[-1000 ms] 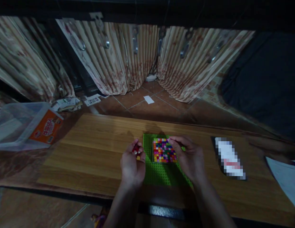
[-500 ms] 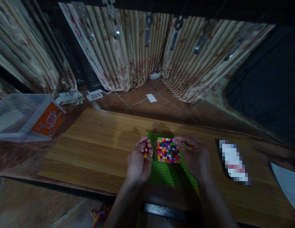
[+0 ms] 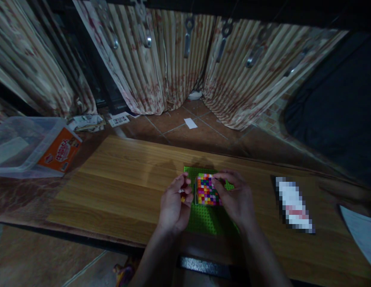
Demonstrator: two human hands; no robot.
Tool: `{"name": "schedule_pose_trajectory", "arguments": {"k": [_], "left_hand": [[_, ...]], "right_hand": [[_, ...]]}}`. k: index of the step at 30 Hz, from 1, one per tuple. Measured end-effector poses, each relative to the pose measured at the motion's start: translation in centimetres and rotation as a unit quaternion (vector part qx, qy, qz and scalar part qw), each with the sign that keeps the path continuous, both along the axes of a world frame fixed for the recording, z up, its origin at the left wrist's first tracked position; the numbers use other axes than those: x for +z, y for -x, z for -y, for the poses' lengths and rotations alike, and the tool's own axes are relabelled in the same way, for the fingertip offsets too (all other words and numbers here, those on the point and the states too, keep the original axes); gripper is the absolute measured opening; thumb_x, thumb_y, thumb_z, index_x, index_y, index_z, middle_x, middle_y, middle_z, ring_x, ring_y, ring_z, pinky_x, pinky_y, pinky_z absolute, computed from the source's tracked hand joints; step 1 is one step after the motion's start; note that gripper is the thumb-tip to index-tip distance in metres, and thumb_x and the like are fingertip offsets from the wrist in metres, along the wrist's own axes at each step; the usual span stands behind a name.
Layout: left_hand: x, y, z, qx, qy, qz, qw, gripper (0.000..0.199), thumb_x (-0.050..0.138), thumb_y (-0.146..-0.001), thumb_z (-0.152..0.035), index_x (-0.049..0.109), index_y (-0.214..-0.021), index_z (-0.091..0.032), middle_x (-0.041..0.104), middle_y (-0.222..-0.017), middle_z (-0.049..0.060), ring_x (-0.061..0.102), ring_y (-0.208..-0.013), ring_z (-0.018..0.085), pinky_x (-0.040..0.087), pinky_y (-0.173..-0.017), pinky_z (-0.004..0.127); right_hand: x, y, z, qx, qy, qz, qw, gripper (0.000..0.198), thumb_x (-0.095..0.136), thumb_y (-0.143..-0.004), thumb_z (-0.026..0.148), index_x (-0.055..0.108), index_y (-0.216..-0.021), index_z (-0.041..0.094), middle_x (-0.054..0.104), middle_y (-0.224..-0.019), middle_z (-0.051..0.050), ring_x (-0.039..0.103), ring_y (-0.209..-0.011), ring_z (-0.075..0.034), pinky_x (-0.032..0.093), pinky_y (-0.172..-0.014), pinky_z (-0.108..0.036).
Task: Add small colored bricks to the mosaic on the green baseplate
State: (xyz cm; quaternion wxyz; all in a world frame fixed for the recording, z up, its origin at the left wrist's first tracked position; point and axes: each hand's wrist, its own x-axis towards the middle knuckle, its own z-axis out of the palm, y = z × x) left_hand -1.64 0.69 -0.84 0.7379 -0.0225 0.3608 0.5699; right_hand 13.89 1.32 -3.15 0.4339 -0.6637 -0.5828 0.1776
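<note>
A green studded baseplate (image 3: 200,221) lies on the wooden table, carrying a block of small multicoloured building bricks (image 3: 205,190) set in tight rows. My left hand (image 3: 175,203) is at the left edge of the baseplate, fingers curled round a few loose toy bricks (image 3: 182,198), of which red, white and yellow bits show. My right hand (image 3: 235,197) reaches over the right side of the brick block. Its thumb and forefinger are pinched together at the block's upper edge; anything between them is too small to make out. The hand covers the block's right part.
A clear plastic box (image 3: 26,147) with an orange label stands beyond the table's left end. To the right on the wooden table (image 3: 113,179) lies a dark flat object with a blurred-out face (image 3: 295,205). White paper (image 3: 360,235) sits at the right edge. Striped curtains (image 3: 173,63) hang behind.
My right hand has shifted left along the block's upper edge, covering more of its right side. My left hand has barely moved; its fingers have shifted slightly round the loose bricks.
</note>
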Motion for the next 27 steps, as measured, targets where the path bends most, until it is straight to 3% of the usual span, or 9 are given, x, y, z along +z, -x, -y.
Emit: {"name": "schedule_pose_trajectory", "arguments": {"k": [6, 17, 27], "left_hand": [[-0.16, 0.12, -0.05, -0.005, -0.011, 0.001, 1.000, 0.011, 0.064, -0.078, -0.011, 0.061, -0.089, -0.011, 0.051, -0.070, -0.001, 0.039, -0.049, 0.003, 0.027, -0.041, 0.013], [-0.06, 0.20, -0.09, -0.005, -0.002, 0.002, 1.000, 0.010, 0.055, -0.085, -0.011, 0.061, -0.093, -0.009, 0.050, -0.071, -0.001, 0.039, -0.050, 0.003, 0.028, -0.041, 0.013], [0.26, 0.21, -0.19, -0.007, 0.006, 0.002, 1.000, 0.011, 0.053, -0.085, -0.008, 0.061, -0.091, -0.009, 0.050, -0.071, 0.000, 0.038, -0.049, 0.002, 0.027, -0.040, 0.013]], "right_hand": [[-0.31, 0.30, -0.17, -0.010, -0.003, -0.011, 1.000, 0.015, 0.065, -0.075, 0.035, 0.072, -0.080, 0.022, 0.065, -0.098, -0.007, 0.059, -0.097, -0.025, 0.044, -0.090, -0.042], [-0.89, -0.23, -0.33, -0.018, 0.027, -0.137, 0.990, 0.020, 0.067, -0.076, 0.038, 0.072, -0.087, 0.021, 0.069, -0.095, -0.005, 0.064, -0.087, -0.022, 0.049, -0.084, -0.039], [-0.96, 0.00, -0.52, -0.023, 0.035, -0.120, 0.992, 0.020, 0.062, -0.077, 0.035, 0.073, -0.087, 0.021, 0.070, -0.094, -0.006, 0.064, -0.087, -0.022, 0.048, -0.083, -0.039]]}}
